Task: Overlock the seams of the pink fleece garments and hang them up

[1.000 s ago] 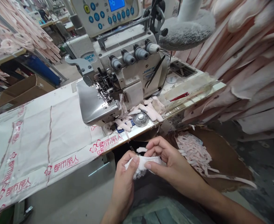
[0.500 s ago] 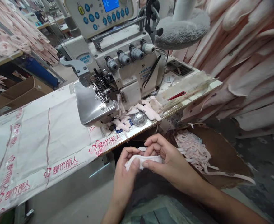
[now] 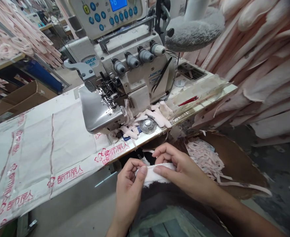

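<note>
A small piece of white fleecy fabric (image 3: 156,173) is stretched between my two hands, in front of the table edge and above my lap. My left hand (image 3: 132,179) pinches its left end, thumb on top. At the other end my right hand (image 3: 178,166) grips it between thumb and curled fingers. The fabric lies fairly flat, with a fuzzy lower edge. Beyond my hands stands an overlock sewing machine (image 3: 137,89) with a shiny metal plate (image 3: 97,110). Pale pink fabric scraps (image 3: 159,117) lie at its base around a clear round dish (image 3: 147,125).
Red tweezers (image 3: 188,101) rest on the table right of the machine. Below, a brown box (image 3: 243,164) holds many fabric strips. Pink fabric pieces (image 3: 265,65) hang at the right. White sheeting with red print (image 3: 33,141) covers the left tabletop. A cardboard box (image 3: 26,97) stands behind.
The white fabric was bunched between my fingers and is now spread flatter and wider. My left hand has shifted slightly left, so the hands are further apart.
</note>
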Demonstrator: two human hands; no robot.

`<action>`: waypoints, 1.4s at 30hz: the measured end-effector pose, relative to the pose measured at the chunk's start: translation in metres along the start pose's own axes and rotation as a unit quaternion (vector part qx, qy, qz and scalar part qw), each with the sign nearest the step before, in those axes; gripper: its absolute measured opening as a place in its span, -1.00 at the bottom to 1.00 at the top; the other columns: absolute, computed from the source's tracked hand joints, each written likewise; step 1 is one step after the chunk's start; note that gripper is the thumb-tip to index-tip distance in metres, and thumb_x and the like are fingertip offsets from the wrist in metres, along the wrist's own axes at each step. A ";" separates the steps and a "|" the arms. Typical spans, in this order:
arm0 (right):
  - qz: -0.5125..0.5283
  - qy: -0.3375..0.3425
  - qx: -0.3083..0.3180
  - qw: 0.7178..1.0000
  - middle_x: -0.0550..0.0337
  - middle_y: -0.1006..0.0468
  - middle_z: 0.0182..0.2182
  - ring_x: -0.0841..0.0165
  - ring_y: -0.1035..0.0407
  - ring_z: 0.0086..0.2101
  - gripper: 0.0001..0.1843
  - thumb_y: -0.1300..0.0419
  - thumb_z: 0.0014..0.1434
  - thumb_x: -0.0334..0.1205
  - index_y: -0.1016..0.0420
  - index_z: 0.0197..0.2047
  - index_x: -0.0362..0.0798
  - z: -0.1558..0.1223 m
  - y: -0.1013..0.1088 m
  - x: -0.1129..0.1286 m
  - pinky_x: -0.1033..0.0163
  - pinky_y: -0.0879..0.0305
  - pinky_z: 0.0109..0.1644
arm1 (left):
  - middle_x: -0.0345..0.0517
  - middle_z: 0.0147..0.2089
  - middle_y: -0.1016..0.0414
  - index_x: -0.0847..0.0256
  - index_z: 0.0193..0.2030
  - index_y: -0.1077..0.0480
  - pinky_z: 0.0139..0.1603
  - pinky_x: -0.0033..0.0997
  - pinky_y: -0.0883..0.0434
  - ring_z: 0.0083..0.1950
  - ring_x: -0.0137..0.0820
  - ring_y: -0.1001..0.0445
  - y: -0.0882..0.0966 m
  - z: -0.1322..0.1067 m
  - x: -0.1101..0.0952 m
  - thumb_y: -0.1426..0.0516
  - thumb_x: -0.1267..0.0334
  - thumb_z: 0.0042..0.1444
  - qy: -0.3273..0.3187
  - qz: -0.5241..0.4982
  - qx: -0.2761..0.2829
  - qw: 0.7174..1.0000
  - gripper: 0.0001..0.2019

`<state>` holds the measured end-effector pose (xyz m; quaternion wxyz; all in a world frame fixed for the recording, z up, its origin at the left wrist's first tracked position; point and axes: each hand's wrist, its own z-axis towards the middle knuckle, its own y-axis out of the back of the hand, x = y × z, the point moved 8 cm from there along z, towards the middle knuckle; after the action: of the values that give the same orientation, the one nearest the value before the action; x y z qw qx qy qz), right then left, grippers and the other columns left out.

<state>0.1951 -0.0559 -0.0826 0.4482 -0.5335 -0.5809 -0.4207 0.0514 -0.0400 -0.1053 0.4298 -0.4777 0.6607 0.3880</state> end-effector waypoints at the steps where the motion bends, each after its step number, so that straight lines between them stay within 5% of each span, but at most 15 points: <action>1: 0.001 -0.001 -0.005 1.000 0.35 -0.40 -0.45 0.48 -0.26 -0.44 -0.77 -0.17 0.10 -0.38 -0.31 -0.16 0.00 0.000 0.000 -0.001 0.39 -0.13 -0.39 | -0.27 -0.50 -0.26 0.22 -0.39 -0.34 -0.49 -0.59 -0.16 -0.48 -0.53 -0.18 -0.001 0.000 0.001 -0.16 0.07 0.08 0.007 -0.015 0.001 1.000 -0.76; 10: 0.024 -0.014 -0.026 0.999 0.34 -0.43 -0.44 0.49 -0.27 -0.45 -0.75 -0.18 0.05 -0.42 -0.24 -0.21 -0.01 -0.002 0.000 -0.004 0.40 -0.16 -0.42 | -0.26 -0.58 -0.20 0.28 -0.53 -0.33 -0.52 -0.56 -0.06 -0.53 -0.55 -0.09 -0.017 0.000 0.004 -0.17 0.00 0.03 0.034 0.007 0.086 0.996 -0.64; 15: 0.055 -0.018 -0.010 0.998 0.33 -0.43 -0.41 0.49 -0.28 -0.44 -0.72 -0.15 0.03 -0.47 -0.23 -0.20 -0.01 -0.001 0.000 -0.004 0.40 -0.17 -0.39 | -0.31 -0.62 -0.15 0.25 -0.52 -0.26 -0.55 -0.57 -0.01 -0.58 -0.58 -0.04 -0.027 -0.004 0.018 -0.16 0.02 0.06 0.108 -0.150 0.102 0.977 -0.65; 21: 0.116 -0.039 0.014 0.992 0.34 -0.40 -0.41 0.50 -0.27 -0.45 -0.72 -0.15 0.04 -0.46 -0.21 -0.20 -0.01 0.001 -0.004 -0.009 0.40 -0.16 -0.39 | -0.37 -0.66 -0.08 0.24 -0.56 -0.19 -0.56 -0.60 -0.02 -0.60 -0.62 0.00 -0.033 -0.005 0.019 -0.21 0.05 0.00 0.135 -0.248 0.088 0.955 -0.63; 42: 0.165 -0.038 0.018 0.985 0.32 -0.44 -0.37 0.46 -0.32 -0.38 -0.69 -0.26 0.06 -0.32 -0.23 -0.16 0.01 -0.001 -0.006 -0.012 0.37 -0.20 -0.32 | -0.37 -0.63 -0.10 0.24 -0.52 -0.18 -0.57 -0.62 -0.01 -0.58 -0.62 0.03 -0.032 -0.004 0.023 -0.22 0.04 0.01 0.140 -0.264 0.075 0.951 -0.64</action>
<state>0.1893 -0.0604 -0.0940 0.4981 -0.6296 -0.5092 -0.3101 0.0771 -0.0578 -0.1294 0.4541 -0.6512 0.5919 0.1395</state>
